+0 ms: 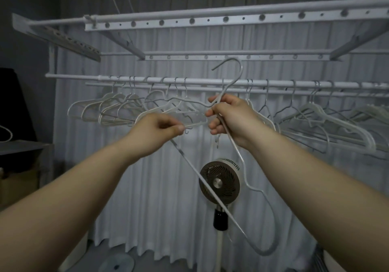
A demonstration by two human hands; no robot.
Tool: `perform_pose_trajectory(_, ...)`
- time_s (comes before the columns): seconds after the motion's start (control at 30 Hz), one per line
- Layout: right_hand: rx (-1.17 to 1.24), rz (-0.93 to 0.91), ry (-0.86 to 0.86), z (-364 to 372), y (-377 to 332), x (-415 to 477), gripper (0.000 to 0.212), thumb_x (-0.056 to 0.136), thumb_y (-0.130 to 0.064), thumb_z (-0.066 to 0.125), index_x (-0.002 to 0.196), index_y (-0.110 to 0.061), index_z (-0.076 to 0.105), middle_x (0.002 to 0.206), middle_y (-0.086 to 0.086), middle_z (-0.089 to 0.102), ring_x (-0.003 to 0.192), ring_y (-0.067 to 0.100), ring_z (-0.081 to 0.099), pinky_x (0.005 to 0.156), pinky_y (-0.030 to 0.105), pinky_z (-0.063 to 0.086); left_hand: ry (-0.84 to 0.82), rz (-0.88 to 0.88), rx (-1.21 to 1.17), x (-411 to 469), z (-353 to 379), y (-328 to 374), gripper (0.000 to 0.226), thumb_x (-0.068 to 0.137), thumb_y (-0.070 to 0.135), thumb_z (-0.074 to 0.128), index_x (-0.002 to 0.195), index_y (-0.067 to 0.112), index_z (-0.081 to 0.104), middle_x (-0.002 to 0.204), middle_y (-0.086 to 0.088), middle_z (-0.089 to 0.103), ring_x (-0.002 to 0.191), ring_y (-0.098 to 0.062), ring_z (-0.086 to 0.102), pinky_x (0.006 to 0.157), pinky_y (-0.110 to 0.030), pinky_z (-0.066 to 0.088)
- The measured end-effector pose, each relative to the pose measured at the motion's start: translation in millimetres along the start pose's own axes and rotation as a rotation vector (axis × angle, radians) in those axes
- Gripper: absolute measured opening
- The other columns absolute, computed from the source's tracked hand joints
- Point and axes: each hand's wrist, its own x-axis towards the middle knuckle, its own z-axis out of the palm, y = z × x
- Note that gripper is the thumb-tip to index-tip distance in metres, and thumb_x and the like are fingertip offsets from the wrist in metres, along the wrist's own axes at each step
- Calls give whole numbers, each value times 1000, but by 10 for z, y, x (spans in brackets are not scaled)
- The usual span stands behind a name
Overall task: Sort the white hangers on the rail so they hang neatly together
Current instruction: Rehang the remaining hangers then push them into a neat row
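Note:
A white rail (202, 81) runs across the view at head height. Several white hangers hang from it, a tight bunch at the left (109, 107) and a looser spread at the right (328, 122). My right hand (229, 116) is shut on the neck of a loose white hanger (248, 185), which is tilted, its hook (235, 69) raised just above the rail and off it. My left hand (157, 128) pinches that hanger's bottom bar near one end. Both hands are in front of the rail's middle.
A standing fan (220, 183) on a white pole is below my hands, in front of a white curtain (151, 183). More drying-rack bars (210, 17) sit overhead. A dark shelf (19, 147) and a box are at the left.

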Motion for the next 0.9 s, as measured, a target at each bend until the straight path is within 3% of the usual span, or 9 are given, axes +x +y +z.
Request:
perform_pose_trajectory(0.1, 40, 24, 4, 22, 0, 10, 24, 96, -1, 38, 77, -14, 45, 68, 9, 54, 27, 5, 55, 32, 16, 49, -61, -53, -65, -62, 10, 85, 22, 87, 17, 59, 67, 26, 62, 47, 17, 65, 50, 12, 59, 58, -5, 45)
perform_pose_trajectory(0.23, 49, 38, 13, 12, 43, 63, 22, 97, -5, 42, 77, -13, 47, 70, 9, 59, 40, 6, 64, 40, 17, 53, -137, -103, -153, -134, 11, 193, 21, 90, 18, 54, 71, 21, 63, 51, 12, 66, 48, 10, 61, 54, -7, 48)
perform_pose_trajectory(0.33, 22, 37, -1, 48, 83, 120, 4, 97, -9, 44, 96, -7, 47, 78, 11, 61, 59, 13, 62, 43, 16, 53, -176, -132, -174, -151, 52, 293, 23, 92, 21, 50, 73, 20, 63, 58, 9, 67, 48, 8, 62, 53, -8, 48)
perform_pose_trajectory(0.47, 2, 55, -3, 104, 142, 251, 18, 97, -12, 42, 114, -5, 44, 99, 19, 61, 48, 7, 63, 45, 15, 53, -224, -221, -234, -148, 115, 378, 27, 93, 34, 44, 77, 18, 60, 71, 2, 65, 57, -4, 63, 61, -19, 50)
perform_pose_trajectory(0.6, -38, 59, -7, 184, 222, 384, 14, 98, -11, 40, 90, -7, 51, 117, 25, 62, 67, 16, 62, 44, 14, 51, -311, -291, -198, -132, 154, 329, 23, 87, 43, 50, 85, 22, 59, 77, 1, 67, 56, -6, 65, 58, -20, 54)
perform_pose_trajectory(0.73, -77, 53, 12, 302, 339, 615, 17, 98, -9, 38, 106, -2, 52, 120, 27, 61, 91, 29, 64, 50, 15, 51, -310, -329, -137, 28, 184, 109, 15, 83, 21, 64, 71, 21, 57, 66, 1, 65, 40, -2, 59, 44, -16, 49)
perform_pose_trajectory(0.83, -89, 37, 41, 399, 457, 865, 22, 98, -10, 40, 77, -13, 47, 116, 27, 63, 70, 20, 63, 51, 17, 50, -276, -339, -170, 211, 184, -97, 17, 84, 15, 64, 67, 15, 59, 57, 0, 61, 36, -1, 57, 39, -14, 46)
perform_pose_trajectory(0.9, -102, 8, 93, 465, 545, 1050, 26, 98, -10, 41, 73, -18, 43, 105, 24, 65, 62, 11, 58, 56, 20, 51, -257, -330, -196, 331, 183, -225, 17, 83, 19, 63, 68, 13, 60, 60, 0, 61, 39, -2, 58, 40, -14, 46)
